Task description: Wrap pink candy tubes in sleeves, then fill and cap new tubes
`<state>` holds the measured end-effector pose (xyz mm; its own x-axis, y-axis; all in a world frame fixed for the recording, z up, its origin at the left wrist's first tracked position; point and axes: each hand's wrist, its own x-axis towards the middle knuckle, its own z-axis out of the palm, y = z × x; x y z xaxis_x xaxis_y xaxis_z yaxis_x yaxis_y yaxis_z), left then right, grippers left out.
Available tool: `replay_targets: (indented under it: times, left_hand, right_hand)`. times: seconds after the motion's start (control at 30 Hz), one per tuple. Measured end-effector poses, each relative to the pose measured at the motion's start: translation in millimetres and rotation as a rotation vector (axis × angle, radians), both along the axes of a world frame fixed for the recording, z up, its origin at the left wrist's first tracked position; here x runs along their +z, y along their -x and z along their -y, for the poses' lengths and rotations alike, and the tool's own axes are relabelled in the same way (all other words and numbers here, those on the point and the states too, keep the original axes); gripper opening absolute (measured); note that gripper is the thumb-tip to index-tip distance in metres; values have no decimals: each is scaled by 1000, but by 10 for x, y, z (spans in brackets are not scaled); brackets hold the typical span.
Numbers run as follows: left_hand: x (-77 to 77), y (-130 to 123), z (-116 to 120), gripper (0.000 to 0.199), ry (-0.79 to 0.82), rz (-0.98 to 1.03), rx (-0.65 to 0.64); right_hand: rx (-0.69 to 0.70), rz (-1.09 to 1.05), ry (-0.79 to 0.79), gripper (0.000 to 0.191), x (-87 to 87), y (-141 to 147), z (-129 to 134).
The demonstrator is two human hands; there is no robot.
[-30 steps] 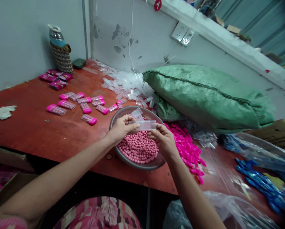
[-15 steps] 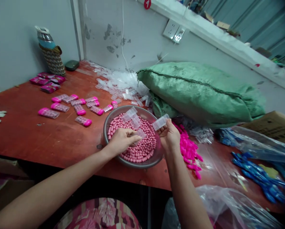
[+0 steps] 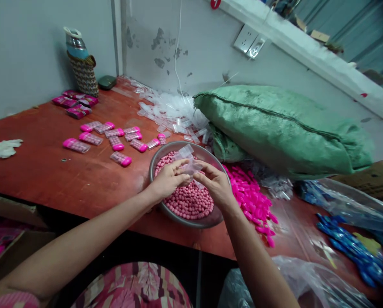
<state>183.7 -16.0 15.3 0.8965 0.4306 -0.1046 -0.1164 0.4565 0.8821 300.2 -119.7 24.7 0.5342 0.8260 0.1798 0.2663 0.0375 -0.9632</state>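
Both hands (image 3: 191, 179) inside bowl rim (image 3: 152, 164)

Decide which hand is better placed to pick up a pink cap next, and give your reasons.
Probably the right hand: the pink caps lie just beside it, right of the bowl. The left hand is on the bowl's far side and shares the clear case.

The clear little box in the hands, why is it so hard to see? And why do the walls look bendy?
Head view: the clear box between the left hand and right hand is see-through and slightly motion-blurred, so it melts into the pink candies. Head view: the wide lens curves the wall ledge; the corners go dark.
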Motion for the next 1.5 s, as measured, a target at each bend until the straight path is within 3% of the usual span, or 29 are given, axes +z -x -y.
replay_targets:
  times: [0.1, 0.17, 0.3, 0.37, 0.43, 0.6, 0.7, 0.8, 0.9, 1.0, 1.17, 1.33, 1.5]
  left_hand:
    - [-26, 31, -77, 58, -214, 14, -32]
    - [-65, 65, -174, 56, -370, 36, 64]
    - [-131, 120, -333, 43, -491, 24, 205]
    - [-146, 126, -349, 37, -571, 1, 236]
    - [-154, 123, -334, 32, -676, -24, 279]
    - [-163, 134, -307, 31, -776, -53, 349]
    - [-138, 153, -301, 33, -744, -45, 356]
    - [-91, 153, -251, 40, -671, -42, 269]
    - [-57, 124, -164, 35, -659, -8, 104]
    - [-60, 86, -100, 26, -633, 40, -15]
    - [-107, 59, -102, 28, -689, 28, -52]
    - [-113, 46, -113, 26, -670, 33, -131]
    - [-74, 50, -114, 25, -615, 31, -154]
  right_hand:
    - [-33, 82, -16, 22, -12, 57, 10]
    - [-21, 306, 132, 22, -47, 1, 58]
    - [225, 965, 620, 19, -150, -109, 105]
    - [351, 1105, 763, 21, -225, -88, 44]
    - [443, 1087, 798, 19, -303, -32, -58]
    - [459, 867, 690, 13, -352, 42, -194]
    - [370, 332, 434, 11, -281, 13, -113]
    - [250, -157, 138, 14, -227, 8, -5]
    - [149, -302, -16, 18, -215, 37, 62]
    - [118, -267, -27, 21, -192, 39, 109]
    - [159, 52, -4, 43, -28, -81, 239]
    - [236, 407, 123, 24, 94, -138, 310]
    - [249, 332, 134, 23, 53, -103, 295]
